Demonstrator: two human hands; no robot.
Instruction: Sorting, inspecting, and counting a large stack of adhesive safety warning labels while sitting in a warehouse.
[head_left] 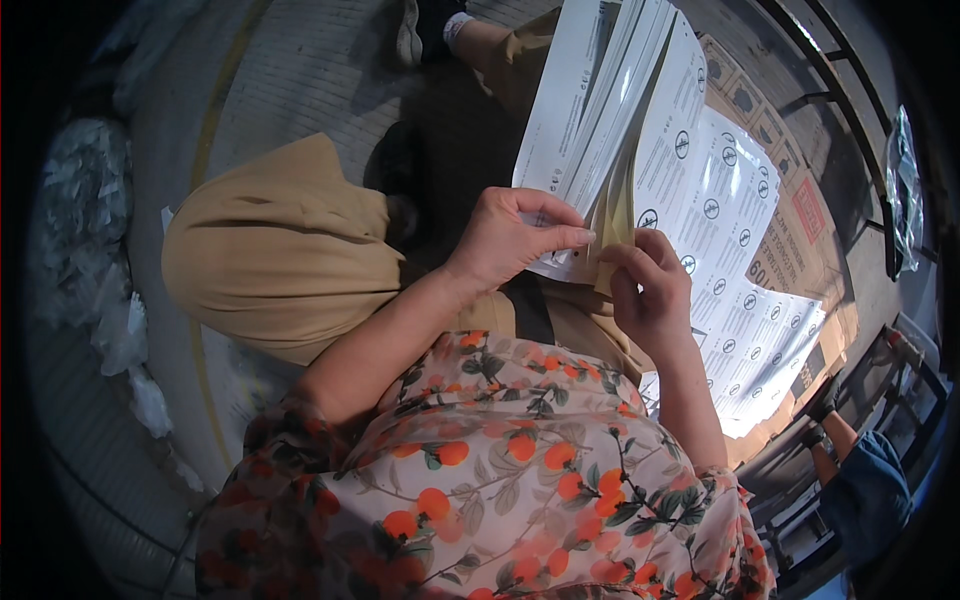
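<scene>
A sheaf of white printed sheets point(600, 110) fans out in front of me, its near corners between my hands. My left hand point(520, 238) has its thumb and index fingertips pressed together beside those corners; whatever sits in the pinch is too small to make out. With curled fingers, my right hand point(655, 285) grips the near end of yellowish-backed sheets point(618, 205). To their right lie glossy white sheets with round black symbols point(728, 200), spread in overlapping layers on a brown cardboard box point(800, 225).
My tan-trousered leg point(285, 240) is bent at the left. Clear plastic bags point(90, 220) are heaped at the far left. A dark metal frame point(850, 90) stands at the right, with clear plastic film point(903, 190) by it. A person's denim-clad leg point(868, 500) shows lower right.
</scene>
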